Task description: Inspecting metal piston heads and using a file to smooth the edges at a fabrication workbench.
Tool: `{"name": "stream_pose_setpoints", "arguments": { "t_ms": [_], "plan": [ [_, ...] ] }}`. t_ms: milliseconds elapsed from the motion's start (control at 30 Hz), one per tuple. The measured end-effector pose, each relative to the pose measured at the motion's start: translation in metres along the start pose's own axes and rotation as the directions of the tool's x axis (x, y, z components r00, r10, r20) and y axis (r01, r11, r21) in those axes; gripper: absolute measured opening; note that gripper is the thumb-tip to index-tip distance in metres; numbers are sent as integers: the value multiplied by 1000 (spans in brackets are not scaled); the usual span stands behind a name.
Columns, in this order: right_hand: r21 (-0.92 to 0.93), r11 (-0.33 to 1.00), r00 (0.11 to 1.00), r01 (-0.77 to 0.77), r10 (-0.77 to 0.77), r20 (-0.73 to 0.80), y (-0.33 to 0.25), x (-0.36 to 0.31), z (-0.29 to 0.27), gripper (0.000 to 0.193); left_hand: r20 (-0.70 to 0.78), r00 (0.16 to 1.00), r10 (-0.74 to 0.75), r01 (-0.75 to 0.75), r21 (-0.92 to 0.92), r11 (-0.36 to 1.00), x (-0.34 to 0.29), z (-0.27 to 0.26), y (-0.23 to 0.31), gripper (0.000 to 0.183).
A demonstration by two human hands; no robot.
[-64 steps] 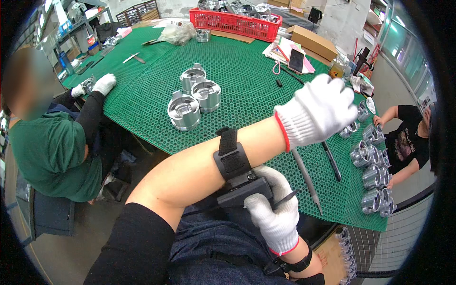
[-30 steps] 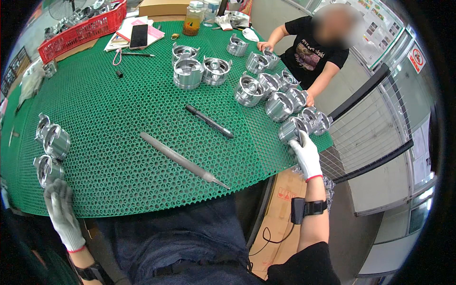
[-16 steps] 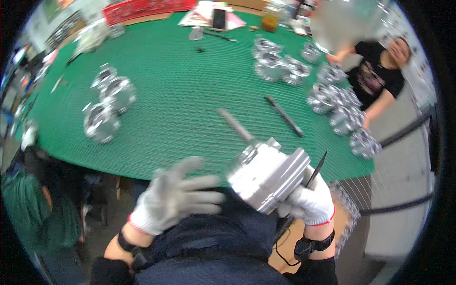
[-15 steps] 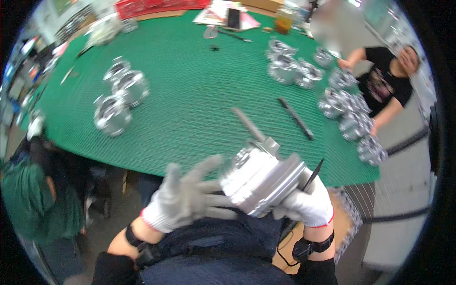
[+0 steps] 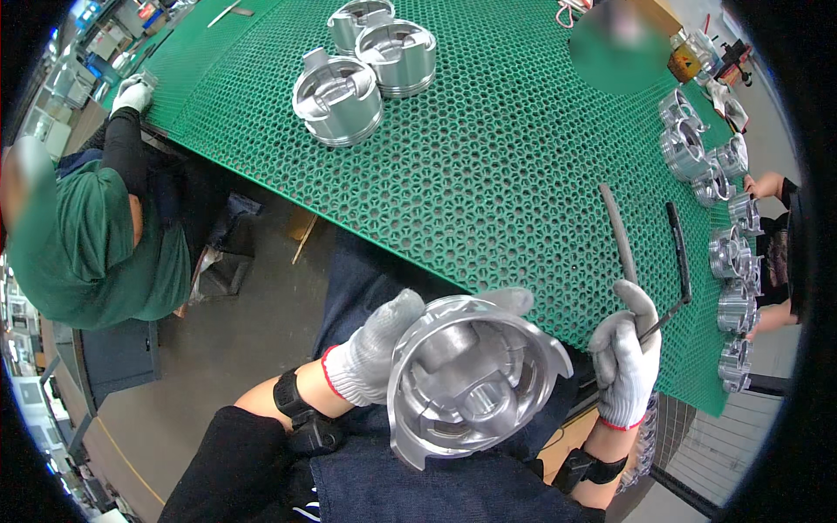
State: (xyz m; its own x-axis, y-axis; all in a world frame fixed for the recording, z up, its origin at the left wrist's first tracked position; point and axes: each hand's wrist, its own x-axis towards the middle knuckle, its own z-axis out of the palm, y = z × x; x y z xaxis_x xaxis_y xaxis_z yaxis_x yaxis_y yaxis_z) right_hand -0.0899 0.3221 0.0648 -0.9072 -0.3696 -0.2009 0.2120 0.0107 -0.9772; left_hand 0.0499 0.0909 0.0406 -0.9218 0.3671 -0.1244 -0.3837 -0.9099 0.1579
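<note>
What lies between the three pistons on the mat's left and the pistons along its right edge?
The head view shows it: from the left, first only green mat, then a grey file, then a black pen.

Red-edged white knit gloves (image 5: 372,353) cover both hands (image 5: 626,362); black wrist straps (image 5: 605,469) carry dark boxes (image 5: 571,472); black sleeves (image 5: 234,462) show at seven and five o'clock, navy clothing (image 5: 462,490) at six.

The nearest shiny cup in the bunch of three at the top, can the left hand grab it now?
Probably not: the left hand is holding a big metal piston, so its grip looks full. Otherwise the way over the green mat to the shiny cup seems open.
</note>
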Motion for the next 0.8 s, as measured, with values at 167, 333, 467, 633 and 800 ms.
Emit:
{"name": "stream_pose_setpoints", "arguments": {
  "t_ms": [167,333,467,633,800],
  "plan": [
    [0,1000,1000,8,-8,-30,2,-2,-2,43,-213,976,-32,-108,-612,783,10,-7,0,73],
    [10,1000,1000,14,-14,0,2,-1,-5,41,465,873,-147,407,-530,744,17,-10,11,69],
    [67,998,1000,17,-17,1,3,-2,-6,40,38,999,-10,36,-793,609,9,-5,0,61],
    [-1,999,999,34,-34,30,5,-6,-6,36,-8,995,96,-93,-353,931,10,-3,-6,83],
    [-5,998,998,57,-57,23,7,-8,-5,37,127,989,71,-33,-282,959,5,13,0,89]
  ]
}}
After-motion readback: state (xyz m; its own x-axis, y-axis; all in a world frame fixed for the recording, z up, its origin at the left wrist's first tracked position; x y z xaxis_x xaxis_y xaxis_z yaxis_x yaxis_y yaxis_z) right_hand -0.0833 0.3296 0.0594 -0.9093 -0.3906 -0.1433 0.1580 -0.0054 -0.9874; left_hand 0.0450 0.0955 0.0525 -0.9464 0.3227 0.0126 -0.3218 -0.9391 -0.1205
